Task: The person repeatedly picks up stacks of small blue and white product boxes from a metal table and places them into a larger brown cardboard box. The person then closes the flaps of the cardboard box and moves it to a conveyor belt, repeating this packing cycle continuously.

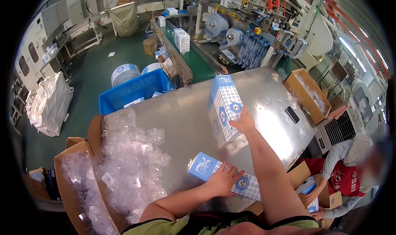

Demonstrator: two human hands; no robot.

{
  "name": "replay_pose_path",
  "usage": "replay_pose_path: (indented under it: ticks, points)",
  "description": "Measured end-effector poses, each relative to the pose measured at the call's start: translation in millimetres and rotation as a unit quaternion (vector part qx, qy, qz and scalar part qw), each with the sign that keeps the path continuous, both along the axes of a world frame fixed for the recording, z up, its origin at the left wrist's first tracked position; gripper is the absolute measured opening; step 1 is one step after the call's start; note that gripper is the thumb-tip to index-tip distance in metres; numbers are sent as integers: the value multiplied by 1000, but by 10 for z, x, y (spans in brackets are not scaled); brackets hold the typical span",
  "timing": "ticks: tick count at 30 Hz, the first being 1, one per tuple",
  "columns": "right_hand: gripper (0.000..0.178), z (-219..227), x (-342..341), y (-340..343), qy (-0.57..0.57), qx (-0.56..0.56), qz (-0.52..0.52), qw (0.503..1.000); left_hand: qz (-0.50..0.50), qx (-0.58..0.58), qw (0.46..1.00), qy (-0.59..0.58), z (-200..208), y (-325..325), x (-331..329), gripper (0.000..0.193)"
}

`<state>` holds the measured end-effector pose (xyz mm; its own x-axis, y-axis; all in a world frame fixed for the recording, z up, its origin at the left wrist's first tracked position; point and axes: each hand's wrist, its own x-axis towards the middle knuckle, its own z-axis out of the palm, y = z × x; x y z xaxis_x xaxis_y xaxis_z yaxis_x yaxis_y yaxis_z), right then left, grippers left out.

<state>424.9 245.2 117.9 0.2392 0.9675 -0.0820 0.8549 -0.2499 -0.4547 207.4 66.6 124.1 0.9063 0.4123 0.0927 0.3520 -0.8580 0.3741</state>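
My left hand (225, 180) grips a blue-and-white printed package (202, 165) from above, near the front of the metal table (181, 123). Its fingers wrap over the middle of that package, which lies slantwise. Farther off, my right hand (245, 121) holds the near right side of a second blue-and-white package (226, 107), with the thumb against its printed face. This one is longer and its blue end points away from me; the fingers behind it are partly hidden. Left of my left hand spreads a heap of clear plastic pieces (132, 165), some with small white squares.
A cardboard box (66, 154) of clear pieces stands at left, a blue crate (136, 92) beyond the table. A phone (292, 115) and another carton (307, 94) are at right. A green conveyor (198, 68) carries packages. At lower right a co-worker's hands (315, 193) handle packages in a carton.
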Motion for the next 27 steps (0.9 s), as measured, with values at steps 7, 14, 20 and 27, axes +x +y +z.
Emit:
replay_pose_path:
  ticks: [7, 14, 20, 27]
  points:
    - [102, 318, 459, -1615, 13, -121, 249, 961, 23, 40, 999, 18, 29, -97, -44, 100]
    - [54, 60, 138, -2271, -165, 51, 132, 976, 46, 56, 996, 51, 52, -468, 130, 101]
    - [51, 62, 66, -2295, -146, 55, 125, 980, 34, 21, 999, 33, -5, -454, 106, 99]
    - [79, 92, -67, -1136, -177, 148, 121, 965, 29, 9, 999, -26, -77, -460, 71, 97]
